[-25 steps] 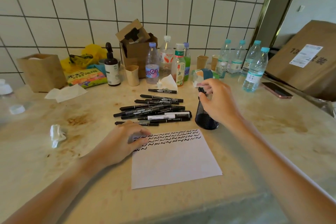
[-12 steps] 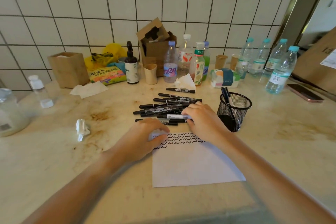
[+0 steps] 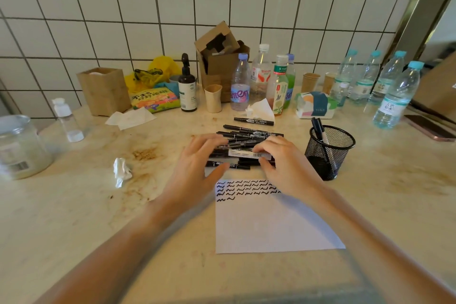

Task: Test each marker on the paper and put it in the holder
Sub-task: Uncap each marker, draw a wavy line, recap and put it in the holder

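Both your bare forearms reached forward from the lower corners and drew in toward the middle. Your left hand (image 3: 197,168) lay palm down with its fingers (image 3: 209,139) spread and nearly straight, and its thumb stretched out to the right. Your right hand (image 3: 283,165) sat just beside it, knuckles up, with its fingers (image 3: 265,147) curled downward and its thumb tucked beneath. The two hands stayed apart.

Black markers (image 3: 249,142), black mesh holder (image 3: 330,153), white paper (image 3: 271,224) with black squiggles, white tiled wall (image 3: 123,20).
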